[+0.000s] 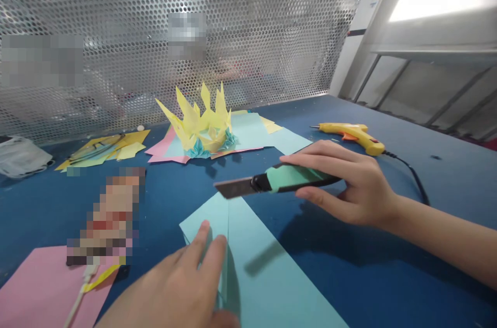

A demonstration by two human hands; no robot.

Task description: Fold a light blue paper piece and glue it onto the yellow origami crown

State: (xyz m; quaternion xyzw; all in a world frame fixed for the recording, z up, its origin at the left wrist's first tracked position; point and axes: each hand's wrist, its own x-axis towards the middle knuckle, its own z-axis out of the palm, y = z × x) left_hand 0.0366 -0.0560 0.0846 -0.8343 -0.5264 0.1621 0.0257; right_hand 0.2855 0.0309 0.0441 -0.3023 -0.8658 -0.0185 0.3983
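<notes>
My right hand (341, 180) grips a utility knife (298, 177) with a green and black handle. Its blade is out, points left and hangs above the tip of a light blue sheet of paper (267, 271). One side of that sheet is folded over into a flap, with a crease running down from the top point. On the flap press the fingers of my left hand (182, 276), stretched out; its thumb is partly cut off by the lower frame edge. The blade is apart from the paper, and the knife's shadow falls on the sheet.
A yellow paper crown (202, 121) stands on coloured sheets at the back. A yellow glue gun (353, 134) with a black cord lies right. Glasses (103, 147) rest on yellow paper, left of the crown. A blurred phone-like object (108, 214) with a white cable overlaps pink paper (34, 286).
</notes>
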